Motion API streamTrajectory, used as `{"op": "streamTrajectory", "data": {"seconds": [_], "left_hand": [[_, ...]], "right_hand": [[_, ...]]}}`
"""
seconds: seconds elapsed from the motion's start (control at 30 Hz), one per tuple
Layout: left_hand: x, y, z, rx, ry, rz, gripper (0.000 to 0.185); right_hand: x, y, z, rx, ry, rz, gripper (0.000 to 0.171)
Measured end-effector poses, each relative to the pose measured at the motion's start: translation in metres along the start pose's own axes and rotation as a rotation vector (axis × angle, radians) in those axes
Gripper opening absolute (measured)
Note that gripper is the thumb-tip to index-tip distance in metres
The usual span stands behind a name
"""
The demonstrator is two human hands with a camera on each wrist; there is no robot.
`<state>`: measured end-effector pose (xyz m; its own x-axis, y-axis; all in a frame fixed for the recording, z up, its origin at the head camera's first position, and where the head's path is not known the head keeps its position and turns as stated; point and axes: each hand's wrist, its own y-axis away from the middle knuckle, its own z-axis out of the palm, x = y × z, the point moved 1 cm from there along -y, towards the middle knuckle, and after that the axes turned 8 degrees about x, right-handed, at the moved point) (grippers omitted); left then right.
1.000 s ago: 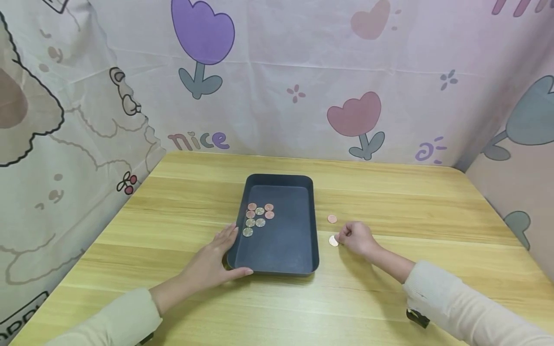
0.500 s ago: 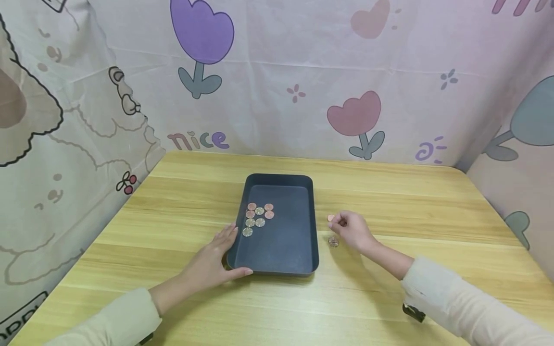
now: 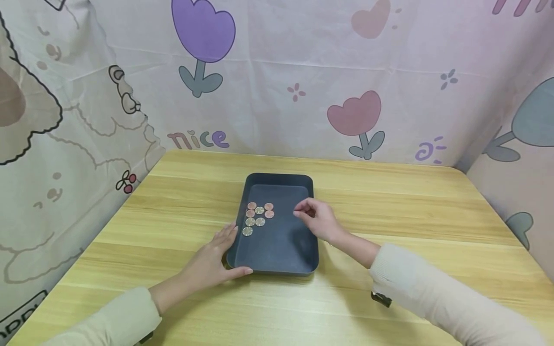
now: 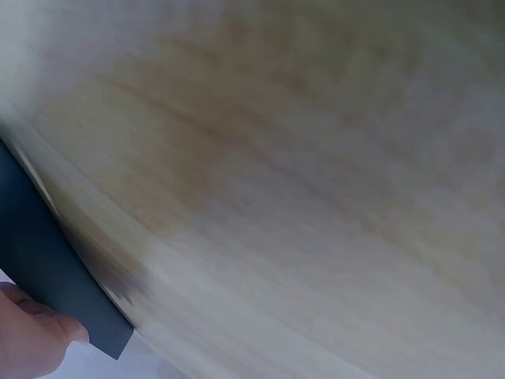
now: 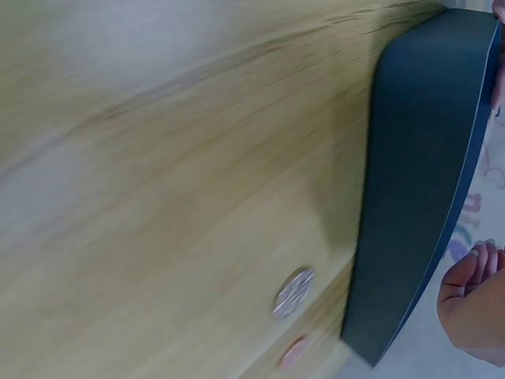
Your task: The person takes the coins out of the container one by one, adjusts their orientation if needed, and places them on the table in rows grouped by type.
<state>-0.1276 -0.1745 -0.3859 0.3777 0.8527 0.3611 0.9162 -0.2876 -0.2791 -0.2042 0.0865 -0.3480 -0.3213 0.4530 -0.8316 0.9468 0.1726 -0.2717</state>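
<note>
The left hand (image 3: 209,262) — spread, uncurled — touches the dark-grey rectangular tray (image 3: 277,252) bearing round copper-coloured and brassy coins (image 3: 259,210); the right hand (image 3: 319,218) hangs curled above its right side; whether holding anything is unclear.

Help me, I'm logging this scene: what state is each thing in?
Tray: upright, open-topped
Coins in tray: eight, lying flat
Coins beside tray: two visible, flat
Left hand: fingers extended, touching tray
Right hand: above tray, fingers curled; can't tell if holding anything
Cloth: hanging, creased
</note>
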Motion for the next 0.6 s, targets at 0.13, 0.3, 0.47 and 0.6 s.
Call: {"op": "streamTrajectory", "data": {"seconds": [0.13, 0.3, 0.47, 0.6], "left_hand": [[0.0, -0.001, 0.001, -0.001, 0.002, -0.006, 0.103], [-0.001, -0.001, 0.0, -0.007, 0.007, -0.009, 0.103], [-0.001, -0.001, -0.001, 0.003, 0.006, -0.002, 0.101], [0.0, -0.001, 0.0, 0.011, 0.0, 0.013, 0.101]], "right_hand": [[-0.006, -0.008, 0.016, -0.034, 0.027, -0.038, 0.009], [-0.008, -0.018, 0.037, -0.082, 0.055, -0.048, 0.01], [-0.007, -0.023, 0.052, -0.124, 0.043, -0.045, 0.012], [-0.004, -0.025, 0.058, -0.146, 0.029, -0.053, 0.012]]}}
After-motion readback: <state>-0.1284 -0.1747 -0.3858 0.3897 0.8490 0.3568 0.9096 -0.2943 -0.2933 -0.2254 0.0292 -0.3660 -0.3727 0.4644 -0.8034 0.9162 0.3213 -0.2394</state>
